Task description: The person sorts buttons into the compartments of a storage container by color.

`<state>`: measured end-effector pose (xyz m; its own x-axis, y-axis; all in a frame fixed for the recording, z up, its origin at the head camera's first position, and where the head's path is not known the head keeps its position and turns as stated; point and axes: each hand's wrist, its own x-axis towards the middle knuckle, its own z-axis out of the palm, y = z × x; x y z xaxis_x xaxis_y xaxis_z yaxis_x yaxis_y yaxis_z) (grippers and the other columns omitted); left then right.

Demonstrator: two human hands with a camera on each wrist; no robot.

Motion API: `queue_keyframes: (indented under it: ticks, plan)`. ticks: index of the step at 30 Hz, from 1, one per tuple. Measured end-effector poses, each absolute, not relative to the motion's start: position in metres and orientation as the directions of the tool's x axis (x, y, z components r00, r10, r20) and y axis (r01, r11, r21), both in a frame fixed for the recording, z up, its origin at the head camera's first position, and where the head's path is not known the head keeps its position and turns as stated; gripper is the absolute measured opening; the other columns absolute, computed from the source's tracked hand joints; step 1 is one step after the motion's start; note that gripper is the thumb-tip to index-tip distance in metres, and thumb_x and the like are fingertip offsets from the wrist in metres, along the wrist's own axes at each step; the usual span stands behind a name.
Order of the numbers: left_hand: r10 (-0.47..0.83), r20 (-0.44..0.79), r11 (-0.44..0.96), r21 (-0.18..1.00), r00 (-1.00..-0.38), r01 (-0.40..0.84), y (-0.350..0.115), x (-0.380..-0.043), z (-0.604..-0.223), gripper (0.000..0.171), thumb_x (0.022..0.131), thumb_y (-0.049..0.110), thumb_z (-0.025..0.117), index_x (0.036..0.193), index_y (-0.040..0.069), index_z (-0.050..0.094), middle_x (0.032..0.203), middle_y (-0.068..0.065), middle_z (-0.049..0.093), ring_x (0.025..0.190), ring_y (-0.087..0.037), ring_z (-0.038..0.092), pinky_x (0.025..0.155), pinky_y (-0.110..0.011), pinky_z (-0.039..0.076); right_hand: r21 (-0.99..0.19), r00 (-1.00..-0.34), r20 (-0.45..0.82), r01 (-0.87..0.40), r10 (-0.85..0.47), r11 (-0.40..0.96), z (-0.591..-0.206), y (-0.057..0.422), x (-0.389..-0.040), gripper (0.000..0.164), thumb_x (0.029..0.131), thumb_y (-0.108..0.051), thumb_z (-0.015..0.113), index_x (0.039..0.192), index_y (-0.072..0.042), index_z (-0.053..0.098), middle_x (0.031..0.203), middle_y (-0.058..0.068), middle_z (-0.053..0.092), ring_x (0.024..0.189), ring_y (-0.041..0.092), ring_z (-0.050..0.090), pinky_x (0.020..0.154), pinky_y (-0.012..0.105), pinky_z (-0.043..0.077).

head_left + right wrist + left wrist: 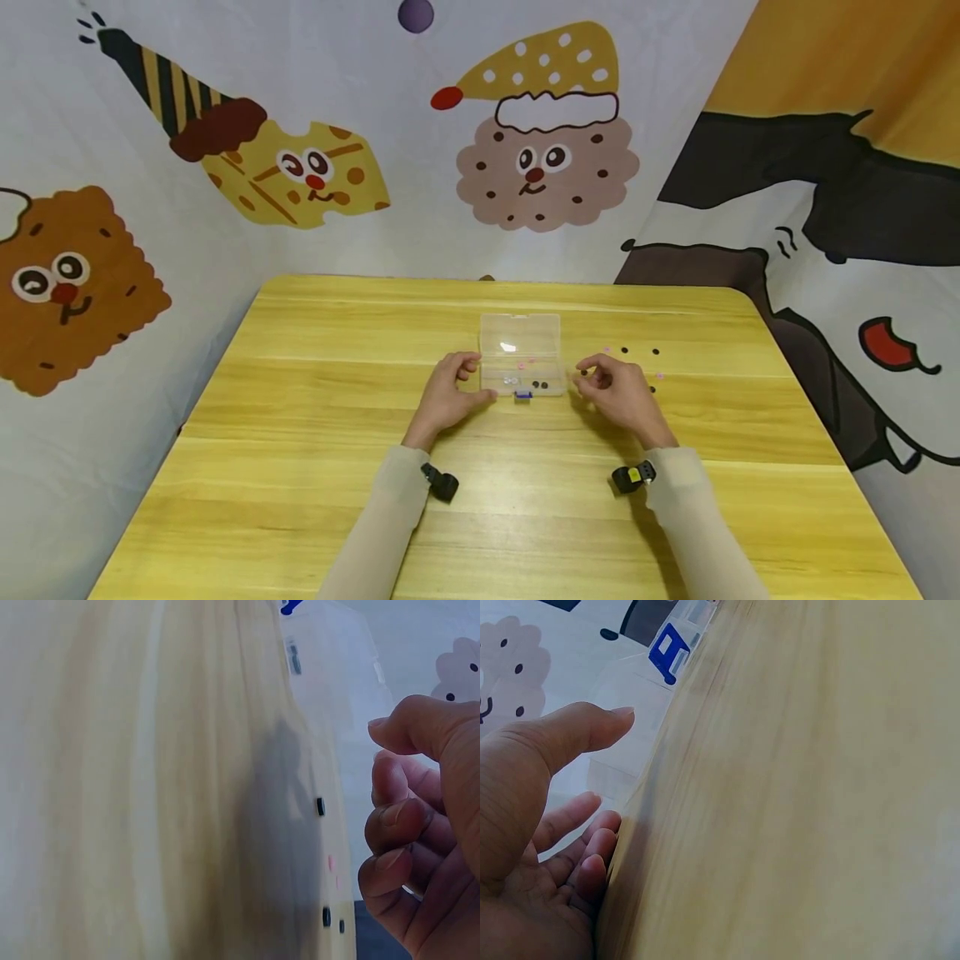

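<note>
Black discs (656,352) lie by the right hand (617,398), fingers narrow, hold unclear; left hand (448,398), fingers wide, flanks a clear box (536,335).

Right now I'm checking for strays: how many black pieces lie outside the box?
4: one piece near the fingertips of the right hand, a second piece and third piece beyond that hand, a fourth piece at its right edge. The hand may hide more.
</note>
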<state>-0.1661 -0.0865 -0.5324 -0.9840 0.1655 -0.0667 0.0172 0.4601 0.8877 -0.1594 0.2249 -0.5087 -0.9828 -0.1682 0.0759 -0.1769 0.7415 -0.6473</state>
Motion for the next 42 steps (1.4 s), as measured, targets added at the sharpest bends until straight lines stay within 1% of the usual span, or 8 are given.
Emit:
queue_keyframes:
  ticks: [6, 13, 18, 26, 31, 34, 38, 42]
  plan:
    - [0.169, -0.061, 0.458, 0.888, -0.984, 0.024, -0.087, -0.166, -0.533, 0.066, 0.080, 0.026, 0.089, 0.138, 0.012, 0.059, 0.120, -0.006, 0.060, 0.106, -0.023, 0.052, 0.094, -0.040, 0.045, -0.655, -0.987, 0.087, -0.160, -0.137, 0.739, -0.509, 0.241, -0.156, 0.022, 0.093, -0.019, 0.075, 0.113, -0.009, 0.072, 0.076, 0.000, 0.066, 0.061, 0.011, 0.057, 0.058, 0.025, 0.047]
    - [0.173, -0.070, 0.453, 0.891, -0.982, 0.016, -0.087, -0.168, -0.535, 0.067, 0.080, 0.025, 0.089, 0.139, 0.013, 0.059, 0.120, -0.006, 0.060, 0.106, -0.023, 0.051, 0.095, -0.039, 0.045, -0.642, -0.993, 0.067, -0.114, -0.092, 0.758, -0.508, 0.254, -0.156, 0.025, 0.094, -0.022, 0.075, 0.115, -0.009, 0.072, 0.078, 0.001, 0.067, 0.065, 0.014, 0.059, 0.059, 0.024, 0.047]
    - [0.174, -0.071, 0.451, 0.892, -0.982, 0.015, -0.086, -0.168, -0.535, 0.067, 0.079, 0.025, 0.089, 0.138, 0.012, 0.059, 0.121, -0.006, 0.060, 0.106, -0.023, 0.052, 0.095, -0.039, 0.045, -0.639, -0.994, 0.078, -0.112, -0.081, 0.761, -0.509, 0.258, -0.155, 0.026, 0.094, -0.021, 0.075, 0.116, -0.009, 0.072, 0.079, 0.002, 0.067, 0.065, 0.014, 0.058, 0.058, 0.025, 0.047]
    - [0.169, -0.079, 0.444, 0.896, -0.982, 0.005, -0.086, -0.167, -0.535, 0.068, 0.079, 0.024, 0.089, 0.139, 0.013, 0.059, 0.121, -0.005, 0.060, 0.109, -0.024, 0.053, 0.098, -0.042, 0.046, -0.645, -0.997, 0.046, -0.080, -0.066, 0.760, -0.512, 0.254, -0.156, 0.025, 0.094, -0.021, 0.075, 0.116, -0.008, 0.072, 0.077, 0.002, 0.066, 0.062, 0.013, 0.055, 0.059, 0.025, 0.045]
    - [0.162, -0.078, 0.446, 0.895, -0.984, 0.002, -0.087, -0.167, -0.536, 0.068, 0.079, 0.024, 0.089, 0.138, 0.012, 0.059, 0.121, -0.005, 0.060, 0.109, -0.024, 0.053, 0.098, -0.041, 0.046, -0.645, -0.998, 0.015, -0.059, -0.064, 0.762, -0.513, 0.245, -0.160, 0.026, 0.094, -0.023, 0.074, 0.116, -0.009, 0.071, 0.079, 0.003, 0.067, 0.060, 0.013, 0.055, 0.055, 0.025, 0.045]
    - [0.160, -0.080, 0.447, 0.895, -0.984, 0.000, -0.088, -0.167, -0.536, 0.068, 0.079, 0.024, 0.090, 0.138, 0.013, 0.059, 0.121, -0.005, 0.060, 0.109, -0.024, 0.052, 0.097, -0.040, 0.046, -0.640, -0.998, -0.001, -0.048, -0.063, 0.767, -0.513, 0.241, -0.162, 0.027, 0.093, -0.023, 0.073, 0.116, -0.009, 0.071, 0.080, 0.004, 0.068, 0.062, 0.014, 0.055, 0.056, 0.026, 0.045]
    - [0.162, -0.079, 0.449, 0.893, -0.984, 0.003, -0.088, -0.167, -0.537, 0.067, 0.079, 0.025, 0.089, 0.138, 0.013, 0.059, 0.121, -0.005, 0.060, 0.108, -0.023, 0.052, 0.096, -0.039, 0.045, -0.615, -0.998, -0.015, -0.043, -0.067, 0.787, -0.514, 0.236, -0.165, 0.028, 0.093, -0.025, 0.070, 0.115, -0.009, 0.071, 0.079, 0.002, 0.067, 0.063, 0.015, 0.053, 0.059, 0.028, 0.043]
    - [0.173, -0.075, 0.439, 0.898, -0.982, 0.009, -0.086, -0.167, -0.537, 0.067, 0.080, 0.024, 0.089, 0.138, 0.011, 0.059, 0.120, -0.006, 0.059, 0.107, -0.023, 0.051, 0.095, -0.039, 0.045, -0.576, -0.997, -0.031, -0.038, -0.069, 0.817, -0.514, 0.233, -0.165, 0.027, 0.093, -0.027, 0.069, 0.113, -0.009, 0.071, 0.076, 0.001, 0.065, 0.059, 0.014, 0.051, 0.056, 0.029, 0.041]
